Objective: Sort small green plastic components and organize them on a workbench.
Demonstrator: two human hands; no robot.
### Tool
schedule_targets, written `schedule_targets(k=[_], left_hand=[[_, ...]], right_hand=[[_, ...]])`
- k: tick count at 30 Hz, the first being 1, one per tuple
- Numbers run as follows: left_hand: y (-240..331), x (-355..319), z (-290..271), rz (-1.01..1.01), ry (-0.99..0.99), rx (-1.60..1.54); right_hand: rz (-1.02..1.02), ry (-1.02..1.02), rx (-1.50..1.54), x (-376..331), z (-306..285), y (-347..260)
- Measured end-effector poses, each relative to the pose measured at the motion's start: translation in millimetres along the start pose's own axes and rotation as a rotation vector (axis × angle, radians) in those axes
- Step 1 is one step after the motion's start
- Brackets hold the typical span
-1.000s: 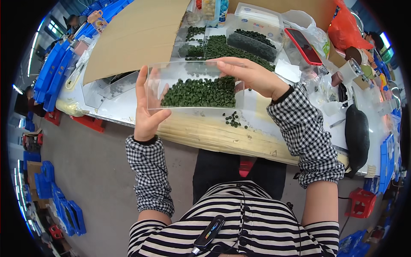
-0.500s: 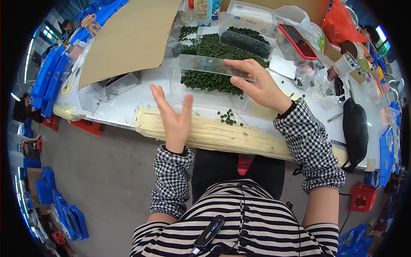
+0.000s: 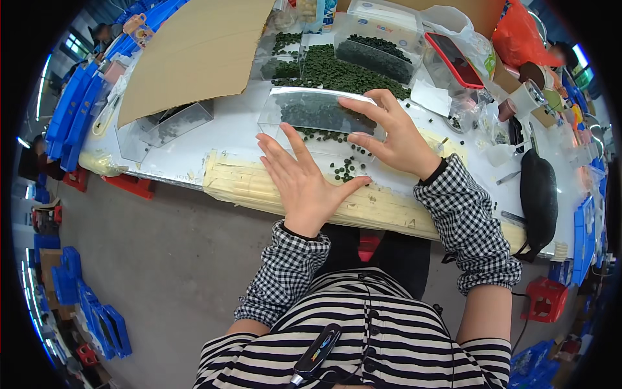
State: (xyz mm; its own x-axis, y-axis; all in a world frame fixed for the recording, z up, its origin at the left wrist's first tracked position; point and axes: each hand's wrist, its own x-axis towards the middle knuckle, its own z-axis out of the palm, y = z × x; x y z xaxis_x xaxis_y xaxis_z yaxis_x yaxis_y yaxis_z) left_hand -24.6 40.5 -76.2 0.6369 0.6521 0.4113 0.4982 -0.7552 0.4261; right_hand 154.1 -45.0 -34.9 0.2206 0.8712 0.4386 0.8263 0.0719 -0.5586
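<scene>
A clear plastic box [image 3: 304,111] is tilted near the front of the table, with small dark green round pieces showing through its wall. My right hand [image 3: 398,133] grips its right end, index finger along the upper edge and thumb lower down. My left hand [image 3: 301,185] is spread open in front of the box; its fingertips reach the lower edge, and I cannot tell whether they touch. Loose green pieces [image 3: 345,171] lie between my hands. Beyond the box spreads a large pile of the same pieces [image 3: 324,68].
A cardboard sheet [image 3: 188,58] leans at the left over another clear box [image 3: 178,124]. Behind the pile stand a clear bin of pieces [image 3: 374,59] and a lidded tub [image 3: 385,23]. A red-cased phone [image 3: 453,59] and a black pouch [image 3: 538,198] are on the right. Yellowish tape covers the front edge [image 3: 259,188].
The clear box has tipped, so its wall now covers most of the pieces behind it. My left hand has moved right and spread its fingers. My right hand has barely moved.
</scene>
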Motion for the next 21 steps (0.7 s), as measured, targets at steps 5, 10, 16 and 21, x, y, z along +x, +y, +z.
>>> schedule_targets(k=[5, 10, 16, 21], left_hand=[[-6, -1, 2, -0.008, -0.022, -0.001], [-4, 0, -1, 0.003, -0.025, -0.053], [-11, 2, -3, 0.105, 0.003, -0.268], [-28, 8, -11, 0.125, -0.042, -0.344]], right_hand=[[0.005, 0.007, -0.036, -8, -2, -3], [-0.015, 0.062, -0.064, -17, -6, -1], [0.007, 0.095, -0.135, -31, -11, -13], [0.02, 0.112, -0.194, -39, -13, -17]])
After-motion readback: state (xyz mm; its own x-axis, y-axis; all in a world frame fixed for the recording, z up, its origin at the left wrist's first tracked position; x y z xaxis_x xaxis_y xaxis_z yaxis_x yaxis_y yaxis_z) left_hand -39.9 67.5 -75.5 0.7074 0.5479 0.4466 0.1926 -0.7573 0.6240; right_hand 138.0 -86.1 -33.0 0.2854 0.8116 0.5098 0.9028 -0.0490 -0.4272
